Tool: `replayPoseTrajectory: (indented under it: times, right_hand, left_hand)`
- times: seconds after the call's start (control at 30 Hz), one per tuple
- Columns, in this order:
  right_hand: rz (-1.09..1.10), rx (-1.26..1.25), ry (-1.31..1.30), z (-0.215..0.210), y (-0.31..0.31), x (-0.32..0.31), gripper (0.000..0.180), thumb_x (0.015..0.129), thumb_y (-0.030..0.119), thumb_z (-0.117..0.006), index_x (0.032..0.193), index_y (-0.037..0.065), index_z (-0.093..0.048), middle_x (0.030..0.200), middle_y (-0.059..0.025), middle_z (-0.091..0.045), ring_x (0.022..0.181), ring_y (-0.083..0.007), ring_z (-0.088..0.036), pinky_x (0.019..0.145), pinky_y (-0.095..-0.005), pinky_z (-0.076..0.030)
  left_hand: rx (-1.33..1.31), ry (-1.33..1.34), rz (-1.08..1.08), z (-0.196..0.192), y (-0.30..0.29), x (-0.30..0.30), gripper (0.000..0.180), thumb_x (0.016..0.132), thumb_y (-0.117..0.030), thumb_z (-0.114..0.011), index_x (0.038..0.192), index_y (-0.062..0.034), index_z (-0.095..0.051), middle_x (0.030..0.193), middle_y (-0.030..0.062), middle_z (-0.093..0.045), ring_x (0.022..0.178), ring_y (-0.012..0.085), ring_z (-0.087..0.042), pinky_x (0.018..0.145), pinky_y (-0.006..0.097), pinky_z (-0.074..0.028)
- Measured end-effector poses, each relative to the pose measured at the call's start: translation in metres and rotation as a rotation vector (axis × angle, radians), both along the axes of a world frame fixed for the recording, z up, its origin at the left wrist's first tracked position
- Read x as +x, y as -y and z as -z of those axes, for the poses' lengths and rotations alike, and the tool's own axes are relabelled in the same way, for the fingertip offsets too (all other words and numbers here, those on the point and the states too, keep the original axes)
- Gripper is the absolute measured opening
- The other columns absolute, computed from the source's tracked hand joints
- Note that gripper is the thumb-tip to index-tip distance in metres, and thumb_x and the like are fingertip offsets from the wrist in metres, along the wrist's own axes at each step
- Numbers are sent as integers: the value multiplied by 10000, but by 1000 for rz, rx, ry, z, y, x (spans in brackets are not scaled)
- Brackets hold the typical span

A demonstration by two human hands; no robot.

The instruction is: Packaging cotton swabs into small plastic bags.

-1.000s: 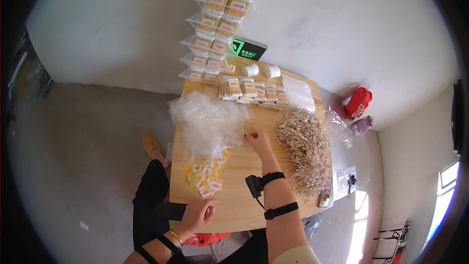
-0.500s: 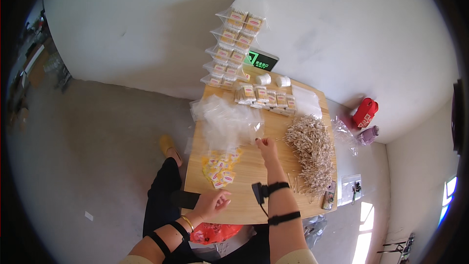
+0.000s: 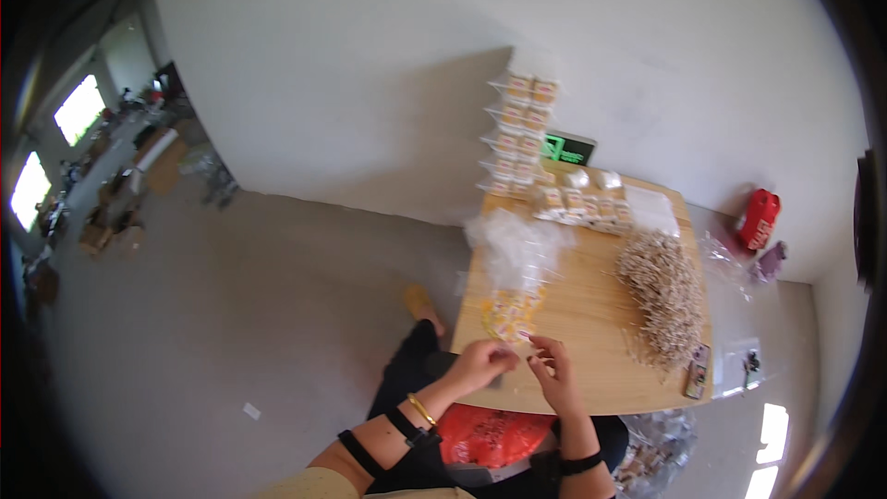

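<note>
Over the front left part of the surface [image 3: 591, 351], we have both hands close together, just in front of the loose yellow-and-white paper labels [image 3: 508, 314]. Our left hand [image 3: 483, 363] is blurred, its fingers partly curled; we cannot tell whether they grip anything. Our right hand [image 3: 552, 371] has its index finger reaching toward the labels and its other fingers bent, with a small gap by the thumb; anything clear and thin between them is too faint for us to make out.

Behind the labels, against the left edge, we see a loose heap of clear plastic bags [image 3: 519, 249]. Cotton swabs [image 3: 661, 291] lie piled along the right edge, and filled swab packets [image 3: 601, 211] sit in rows toward the back edge, beside a tall stack of packets [image 3: 517, 143] at the back left corner.

We judge the bags to be very light, limp and slippery, apt to cling together, so we would pinch one layer at its open rim. The labels look light and flat, best taken by a corner. The swabs seem slim and easily bent; we would gather them around mid-stick.
</note>
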State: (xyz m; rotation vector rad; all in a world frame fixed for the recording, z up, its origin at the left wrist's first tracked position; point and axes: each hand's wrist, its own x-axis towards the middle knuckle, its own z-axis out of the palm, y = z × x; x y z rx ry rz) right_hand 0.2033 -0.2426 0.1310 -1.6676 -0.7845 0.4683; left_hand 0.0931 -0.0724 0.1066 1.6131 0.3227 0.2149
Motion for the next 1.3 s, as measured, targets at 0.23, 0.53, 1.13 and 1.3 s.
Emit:
replayPoseTrajectory:
  times: [0.23, 0.53, 1.13, 1.3]
  right_hand:
    - [-74, -74, 127, -11, 7, -30, 109, 858, 80, -768, 906, 4, -707, 799, -91, -681, 760, -176, -639, 704, -319, -512]
    - [-99, 41, 189, -14, 14, -45, 124, 987, 137, -694, 980, 18, -660, 790, -56, -641, 703, -150, -571, 658, -310, -476]
    - [-241, 111, 351, -61, -64, -93, 222, 959, 205, -754, 919, 6, -665, 766, -62, -644, 718, -158, -572, 669, -337, -487]
    - [-314, 169, 149, -53, -87, -100, 162, 967, 163, -726, 957, 7, -682, 831, -63, -674, 765, -152, -602, 718, -320, -508]
  left_hand:
    - [375, 96, 72, -29, -7, -52, 223, 919, -207, -767, 987, -5, -701, 850, 146, -739, 762, 241, -716, 709, 362, -538]
    - [637, 181, -181, -83, 31, -82, 190, 936, -184, -719, 945, 3, -687, 839, 178, -718, 762, 331, -715, 655, 400, -534]
    - [21, 189, -184, -87, -20, -129, 335, 1022, -314, -679, 1078, 15, -707, 951, 29, -728, 889, 105, -690, 776, 260, -537]
    - [-100, 167, -253, -108, -26, -155, 315, 1029, -298, -672, 1097, 6, -714, 964, 26, -720, 914, 95, -676, 798, 250, -530]
